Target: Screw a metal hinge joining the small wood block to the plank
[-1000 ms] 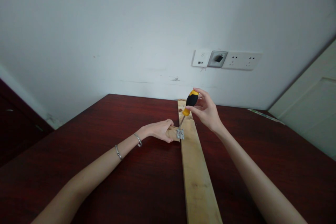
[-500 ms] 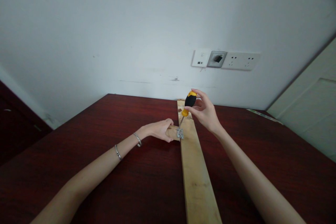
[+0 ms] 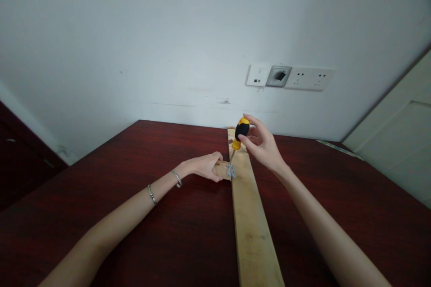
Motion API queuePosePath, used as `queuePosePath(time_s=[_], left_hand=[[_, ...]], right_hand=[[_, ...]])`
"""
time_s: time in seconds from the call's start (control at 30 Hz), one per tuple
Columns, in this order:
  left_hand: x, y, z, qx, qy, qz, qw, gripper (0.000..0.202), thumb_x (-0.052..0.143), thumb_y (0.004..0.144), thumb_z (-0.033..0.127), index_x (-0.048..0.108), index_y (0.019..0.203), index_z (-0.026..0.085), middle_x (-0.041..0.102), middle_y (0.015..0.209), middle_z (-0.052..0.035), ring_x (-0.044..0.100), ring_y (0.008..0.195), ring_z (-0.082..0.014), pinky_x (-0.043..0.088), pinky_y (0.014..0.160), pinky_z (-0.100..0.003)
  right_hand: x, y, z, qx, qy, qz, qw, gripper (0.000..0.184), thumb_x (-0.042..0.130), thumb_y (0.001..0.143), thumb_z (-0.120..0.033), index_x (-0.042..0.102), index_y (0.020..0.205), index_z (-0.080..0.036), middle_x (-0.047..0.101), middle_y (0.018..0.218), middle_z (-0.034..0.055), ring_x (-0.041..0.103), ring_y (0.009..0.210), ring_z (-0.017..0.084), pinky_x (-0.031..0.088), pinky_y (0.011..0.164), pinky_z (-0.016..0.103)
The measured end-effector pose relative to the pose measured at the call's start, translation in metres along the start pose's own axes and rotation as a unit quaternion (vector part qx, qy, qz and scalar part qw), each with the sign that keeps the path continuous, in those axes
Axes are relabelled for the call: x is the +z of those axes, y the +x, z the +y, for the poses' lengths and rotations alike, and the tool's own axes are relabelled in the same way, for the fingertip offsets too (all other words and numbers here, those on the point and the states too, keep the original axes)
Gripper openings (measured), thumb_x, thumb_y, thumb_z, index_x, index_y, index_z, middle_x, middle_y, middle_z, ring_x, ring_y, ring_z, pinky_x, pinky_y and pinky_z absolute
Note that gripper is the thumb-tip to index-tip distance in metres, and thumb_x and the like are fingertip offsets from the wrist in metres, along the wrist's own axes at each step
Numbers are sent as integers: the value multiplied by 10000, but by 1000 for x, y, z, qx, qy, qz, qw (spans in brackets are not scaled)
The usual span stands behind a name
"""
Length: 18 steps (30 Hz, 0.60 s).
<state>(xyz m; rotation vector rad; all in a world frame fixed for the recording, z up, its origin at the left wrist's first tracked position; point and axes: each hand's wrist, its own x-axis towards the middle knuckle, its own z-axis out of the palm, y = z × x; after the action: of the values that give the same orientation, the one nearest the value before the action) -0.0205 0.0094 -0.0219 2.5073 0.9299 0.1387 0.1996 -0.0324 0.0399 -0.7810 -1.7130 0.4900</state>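
A long pale wooden plank (image 3: pixel 251 219) lies lengthwise on the dark red table (image 3: pixel 134 197). A small wooden block (image 3: pixel 222 169) butts against its left edge, joined by a small metal hinge (image 3: pixel 230 171). My left hand (image 3: pixel 204 166) is closed over the block, pressing it to the plank. My right hand (image 3: pixel 261 143) grips the black and yellow handle of a screwdriver (image 3: pixel 239 134) with thumb and fingers. The screwdriver tilts left and its tip rests on the hinge.
A white wall rises just behind the table, with a row of sockets and a switch (image 3: pixel 291 77). A pale door or panel (image 3: pixel 400 139) stands at the right. Two bracelets (image 3: pixel 164 186) sit on my left forearm.
The screwdriver handle has shifted slightly left and down, and my right hand's fingers have changed their grip on it. My left hand stays on the block.
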Motion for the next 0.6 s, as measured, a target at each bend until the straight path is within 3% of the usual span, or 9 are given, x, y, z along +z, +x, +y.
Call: queuePosePath(time_s=[0.13,0.37,0.6], left_hand=[[1,0,-1,1,1,2,1000,544,721,653,403,431,1050,169,562,1056,-74,566,873,-196,437,721,-279],[1,0,-1,5,0,1,1000,544,723,657,403,434,1052,166,561,1053,-76,563,876,-199,435,717,-277],[2,0,-2,6,0,7,1000,559,723,657,395,441,1079,162,565,1035,-71,563,857,-195,425,708,-276]], right_hand=[[-2,1,-2,-16,-34,-5,999,497,573,897,-339,481,1384,-316,538,1364,71,612,997,204,595,780,360],[-1,2,-1,-50,-61,18,997,481,662,843,-356,522,1303,-338,556,1249,68,610,994,212,579,768,355],[0,0,-7,-28,-37,12,999,398,708,803,-340,566,1174,-320,513,1146,43,610,977,202,576,770,343]])
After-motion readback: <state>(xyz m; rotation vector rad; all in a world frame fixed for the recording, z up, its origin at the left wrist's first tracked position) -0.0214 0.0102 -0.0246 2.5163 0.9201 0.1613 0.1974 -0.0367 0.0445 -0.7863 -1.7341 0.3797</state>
